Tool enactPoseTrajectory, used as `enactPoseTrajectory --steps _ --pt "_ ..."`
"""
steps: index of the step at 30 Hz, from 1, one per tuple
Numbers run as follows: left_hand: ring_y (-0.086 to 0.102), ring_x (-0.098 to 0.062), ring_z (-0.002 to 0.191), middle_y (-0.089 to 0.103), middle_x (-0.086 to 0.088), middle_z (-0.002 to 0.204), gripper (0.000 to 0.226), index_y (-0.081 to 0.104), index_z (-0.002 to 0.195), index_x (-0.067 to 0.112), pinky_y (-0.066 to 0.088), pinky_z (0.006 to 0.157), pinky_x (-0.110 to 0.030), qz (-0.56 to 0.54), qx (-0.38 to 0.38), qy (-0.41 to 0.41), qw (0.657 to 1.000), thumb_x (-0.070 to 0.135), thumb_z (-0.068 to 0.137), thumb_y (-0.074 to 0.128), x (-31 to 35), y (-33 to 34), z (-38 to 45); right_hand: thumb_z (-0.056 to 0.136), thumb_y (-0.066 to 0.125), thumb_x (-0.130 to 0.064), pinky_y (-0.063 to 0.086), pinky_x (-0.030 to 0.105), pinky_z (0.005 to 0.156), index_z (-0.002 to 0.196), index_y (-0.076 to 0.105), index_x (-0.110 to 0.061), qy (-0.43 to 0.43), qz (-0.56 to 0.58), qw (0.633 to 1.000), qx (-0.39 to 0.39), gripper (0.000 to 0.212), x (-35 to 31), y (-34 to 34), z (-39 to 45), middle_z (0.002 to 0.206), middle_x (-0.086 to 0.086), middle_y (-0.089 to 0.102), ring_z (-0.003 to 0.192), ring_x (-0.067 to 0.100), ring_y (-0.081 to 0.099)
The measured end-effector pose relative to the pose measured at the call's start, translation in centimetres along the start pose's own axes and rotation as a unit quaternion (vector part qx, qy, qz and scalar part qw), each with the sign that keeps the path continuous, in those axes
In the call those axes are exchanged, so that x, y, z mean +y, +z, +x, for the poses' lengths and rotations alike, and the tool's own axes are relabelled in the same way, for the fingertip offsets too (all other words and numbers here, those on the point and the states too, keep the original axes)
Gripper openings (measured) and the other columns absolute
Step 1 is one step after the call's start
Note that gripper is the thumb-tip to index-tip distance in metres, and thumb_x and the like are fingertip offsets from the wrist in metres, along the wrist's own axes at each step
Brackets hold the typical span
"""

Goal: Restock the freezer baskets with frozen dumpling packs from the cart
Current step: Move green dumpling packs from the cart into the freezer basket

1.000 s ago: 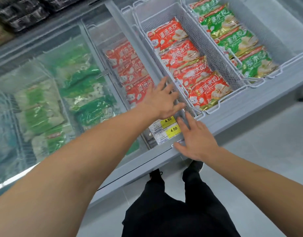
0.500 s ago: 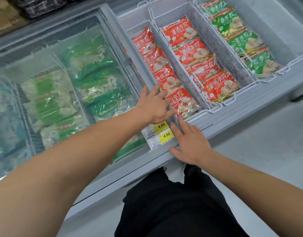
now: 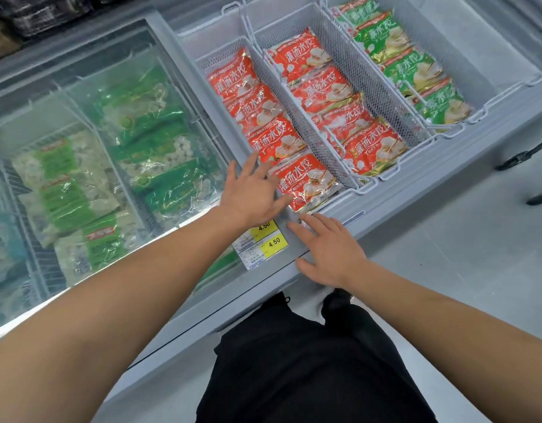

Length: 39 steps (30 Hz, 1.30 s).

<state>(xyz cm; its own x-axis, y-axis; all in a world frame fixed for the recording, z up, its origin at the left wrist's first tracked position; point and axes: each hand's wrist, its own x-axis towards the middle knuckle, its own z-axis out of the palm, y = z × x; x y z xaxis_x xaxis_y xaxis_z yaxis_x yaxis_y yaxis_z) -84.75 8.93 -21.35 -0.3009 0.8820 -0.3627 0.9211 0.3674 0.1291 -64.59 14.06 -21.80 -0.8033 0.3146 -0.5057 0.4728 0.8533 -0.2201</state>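
Left grip: my left hand [image 3: 254,199] lies flat with the fingers spread and straight, holding nothing. It rests on the grey edge of the sliding lid [image 3: 224,141], fingertips just reaching the nearest red pack.
Right grip: my right hand [image 3: 331,250] is also flat and relaxed, gripping nothing. Its palm is on the freezer's front rim [image 3: 416,190], beside the price labels [image 3: 265,241].
Red dumpling packs, left basket: four red dumpling packs [image 3: 276,140] lie in one row in the left wire basket [image 3: 221,56], just right of the lid edge. The row runs from the front rim away from me and leans left.
Nearest red pack: the nearest red pack [image 3: 306,186] sits at the front end of that row, face up, its long axis slanted across the basket, touching the pack behind it.
Look: glossy red film, large white characters, a picture of dumplings, a gold strip along one edge.
Middle basket: four more red packs [image 3: 372,151] overlap like shingles in the middle basket [image 3: 352,56], in the same slanting row.
Right basket: green packs [image 3: 411,68] of the same shape lie in the right basket [image 3: 477,83], also in a row.
Under glass: green and white bags [image 3: 147,138] show through the closed lid on my left.
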Motion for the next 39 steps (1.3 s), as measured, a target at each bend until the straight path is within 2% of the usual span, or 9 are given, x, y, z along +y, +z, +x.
enactPoseTrajectory --steps 4,11,16,21,25,29,34,36,39 --pt "0.015 -0.030 0.153 0.039 -0.005 0.157 0.057 0.056 0.136 0.019 0.008 0.120 -0.061 0.006 0.028 -0.002 1.000 0.058 0.097 0.042 2.0 0.0 0.5 0.079 0.026 -0.053 0.023 0.043 0.120 0.149 0.040 -0.018 0.025 0.047 0.997 0.050 0.080 2.7 -0.7 -1.4 0.152 0.008 0.042 0.143 0.030 0.033" --pt "0.044 -0.030 0.135 0.055 -0.006 0.142 0.056 0.053 0.138 0.021 0.030 0.114 -0.056 0.009 0.010 0.059 0.998 0.052 0.091 0.051 9.4 -0.9 4.5 0.088 0.040 -0.046 0.021 0.039 0.121 0.152 0.032 -0.010 0.143 0.085 0.979 0.115 0.074 11.9 -0.7 -5.2 0.153 0.010 0.038 0.143 0.029 0.031" --pt "0.051 -0.032 0.129 0.056 -0.010 0.142 0.062 0.051 0.143 0.017 0.043 0.107 -0.044 0.031 -0.001 0.137 0.990 0.050 0.090 0.050 19.9 -1.8 8.3 0.094 0.052 -0.042 0.012 0.032 0.120 0.155 0.024 -0.011 0.240 0.122 0.954 0.133 0.074 21.1 0.5 -11.5 0.160 0.008 0.028 0.148 0.025 0.022" --pt "0.056 -0.034 0.123 0.061 -0.014 0.134 0.071 0.057 0.136 0.010 0.045 0.104 -0.045 -0.004 -0.001 0.177 0.984 0.053 0.081 0.040 32.2 -2.2 11.8 0.091 0.053 -0.042 0.024 0.043 0.119 0.153 0.028 -0.013 0.310 0.166 0.923 0.154 0.072 31.6 2.0 -17.9 0.156 0.006 0.033 0.144 0.028 0.027" --pt "0.056 -0.032 0.124 0.061 -0.012 0.135 0.067 0.056 0.136 0.011 0.045 0.104 -0.044 -0.011 -0.009 0.209 0.978 0.049 0.081 0.048 42.5 -2.2 14.8 0.090 0.054 -0.041 0.025 0.042 0.119 0.152 0.030 -0.013 0.362 0.191 0.897 0.164 0.072 39.7 2.9 -23.4 0.157 0.006 0.032 0.145 0.027 0.027" --pt "0.051 -0.029 0.132 0.055 -0.008 0.144 0.060 0.052 0.142 0.013 0.041 0.108 -0.037 -0.017 -0.014 0.237 0.971 0.040 0.089 0.061 50.5 -2.3 17.9 0.091 0.054 -0.040 0.025 0.041 0.119 0.151 0.032 -0.012 0.401 0.211 0.873 0.181 0.070 45.7 3.4 -27.4 0.155 0.006 0.034 0.144 0.028 0.028" --pt "0.047 -0.031 0.135 0.052 -0.010 0.146 0.064 0.049 0.144 0.011 0.036 0.114 -0.044 -0.037 -0.019 0.264 0.964 0.041 0.090 0.061 59.4 -3.5 24.3 0.091 0.055 -0.041 0.026 0.040 0.117 0.151 0.031 -0.015 0.445 0.234 0.845 0.183 0.070 53.8 2.8 -30.0 0.156 0.005 0.032 0.143 0.027 0.028" --pt "0.045 -0.030 0.136 0.051 -0.008 0.147 0.063 0.048 0.145 0.011 0.038 0.112 -0.040 -0.051 -0.021 0.274 0.960 0.040 0.090 0.061 62.6 -4.1 27.2 0.091 0.055 -0.041 0.027 0.040 0.116 0.151 0.032 -0.015 0.456 0.237 0.838 0.184 0.070 57.2 2.1 -30.3 0.156 0.005 0.032 0.143 0.028 0.029" --pt "0.041 -0.026 0.140 0.049 -0.007 0.149 0.060 0.046 0.146 0.011 0.028 0.113 -0.033 -0.059 -0.019 0.300 0.952 0.035 0.093 0.062 66.9 -5.2 32.0 0.091 0.055 -0.041 0.029 0.040 0.115 0.150 0.033 -0.014 0.474 0.231 0.829 0.186 0.069 62.6 0.3 -30.3 0.156 0.005 0.033 0.141 0.029 0.032"
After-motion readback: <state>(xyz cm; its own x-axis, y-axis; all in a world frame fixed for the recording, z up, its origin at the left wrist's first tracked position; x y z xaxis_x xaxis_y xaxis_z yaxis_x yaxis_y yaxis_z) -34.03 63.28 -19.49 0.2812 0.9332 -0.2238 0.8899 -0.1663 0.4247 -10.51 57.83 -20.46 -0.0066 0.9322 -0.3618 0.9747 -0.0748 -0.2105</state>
